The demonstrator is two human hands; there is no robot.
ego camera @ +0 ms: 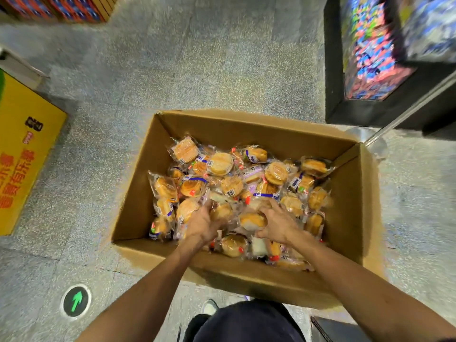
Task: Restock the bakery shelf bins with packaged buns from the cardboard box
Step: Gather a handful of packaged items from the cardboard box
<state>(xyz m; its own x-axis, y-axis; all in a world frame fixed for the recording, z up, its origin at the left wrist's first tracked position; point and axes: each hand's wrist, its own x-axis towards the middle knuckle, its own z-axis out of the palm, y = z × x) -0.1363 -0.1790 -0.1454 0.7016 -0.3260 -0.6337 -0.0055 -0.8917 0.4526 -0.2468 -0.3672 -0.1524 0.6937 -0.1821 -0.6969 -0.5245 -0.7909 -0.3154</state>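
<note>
Head view, looking steeply down. Cardboard box (246, 275) sits open on the speckled grey floor (197, 70), flaps folded out, directly in front of the person. Inside the box is a loose heap of packaged buns (232, 186), each round bun in its own clear wrapper with a blue-and-white label or barcode; the heap covers the bottom of the box and lies well below the rim. Both bare forearms reach over the near wall into the heap. Left hand (201, 222): back of hand up, fingers curled down round a browned bun (222, 213) near the middle of the heap, gripping its wrapper. Right hand (278, 224): fingers spread and curled over a pale-topped bun (251, 220), thumb under its near edge, gripping it. The two held buns lie just beside each other and both touch the surrounding packets. Some motion blur at the fingertips. Surroundings: yellow carton (24, 149) with red print on the floor to the left, well apart from the box; round floor marker (76, 301) with a green arrow at lower left; dark display stand (333, 95) holding colourful packets (370, 58) at upper right, with a metal pole (407, 112) leaning across its front. Dark trousers (246, 322) and one shoe (209, 306) at the bottom edge.
</note>
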